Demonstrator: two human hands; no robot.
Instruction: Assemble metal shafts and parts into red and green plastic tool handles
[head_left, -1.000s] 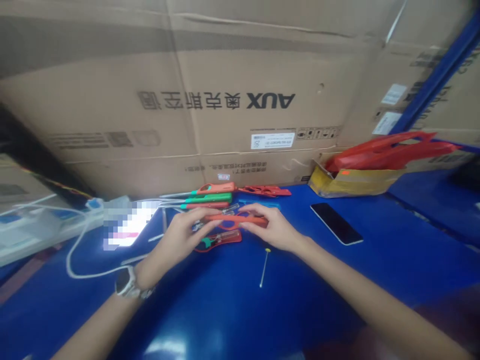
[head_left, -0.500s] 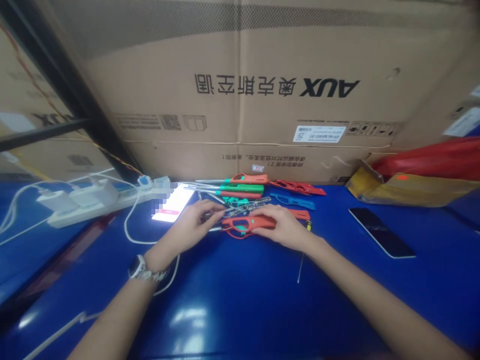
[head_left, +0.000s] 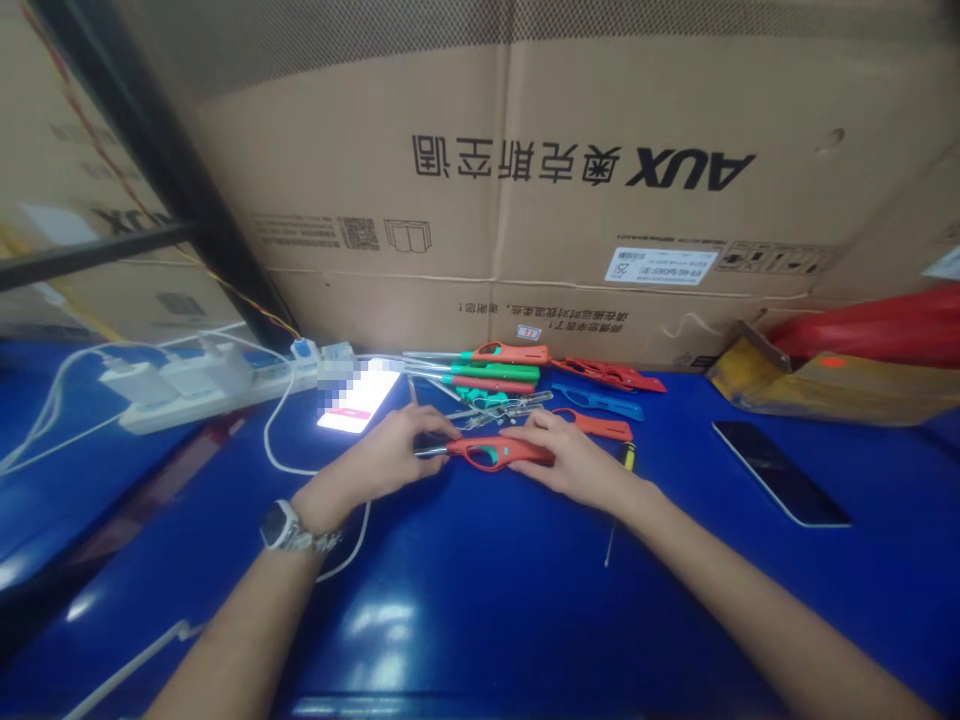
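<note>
A long-nosed lighter [head_left: 486, 453] with an orange-red body and a green trigger lies crosswise between my hands, low over the blue table. My left hand [head_left: 396, 448] is closed with thumb and fingers around the front end, at the metal tube. At the other end, my right hand [head_left: 576, 458] grips the back of the handle, fingers on top and thumb below. Just behind the lighter are small metal rods and wires [head_left: 517, 408]. An orange handle shell [head_left: 606, 428] lies behind my right hand, and a yellow-handled screwdriver [head_left: 628, 457] is partly hidden by my right wrist.
Behind the hands lie more lighters [head_left: 499, 372], red shells [head_left: 611, 375] and a blue shell [head_left: 611, 404]. A lit phone [head_left: 360, 398] and a power strip [head_left: 165, 405] with cables are left. A dark phone [head_left: 780, 473] and an open carton [head_left: 832, 385] are right; a large cardboard box [head_left: 495, 230] stands behind.
The lighter's orange parts, earlier showing as two offset outlines, now line up as one body. My left fingers have closed around its front end. The view has shifted slightly.
</note>
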